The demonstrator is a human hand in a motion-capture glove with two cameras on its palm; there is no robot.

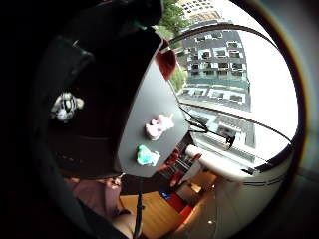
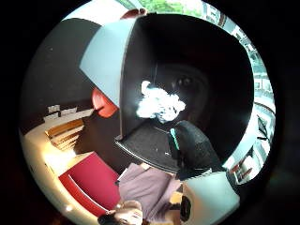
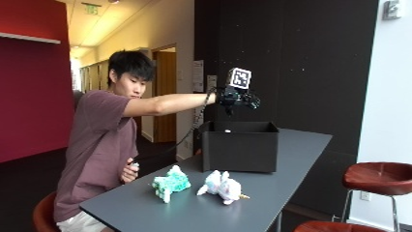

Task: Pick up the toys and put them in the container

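Gloved right hand (image 3: 237,99) held above the open black container (image 3: 239,146), fingers relaxed, gripping nothing; white plush toy (image 2: 159,105) already inside; green plush toy (image 3: 170,183) and pink-white unicorn plush (image 3: 221,186) lying on the grey table (image 3: 193,212); risk of snagging the container rim and tipping it when withdrawing

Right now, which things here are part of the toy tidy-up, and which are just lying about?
Job: green plush toy; white and pink plush toy; white fluffy toy inside the black square container; gloved right hand.
Lying about: brown round stool; grey table.
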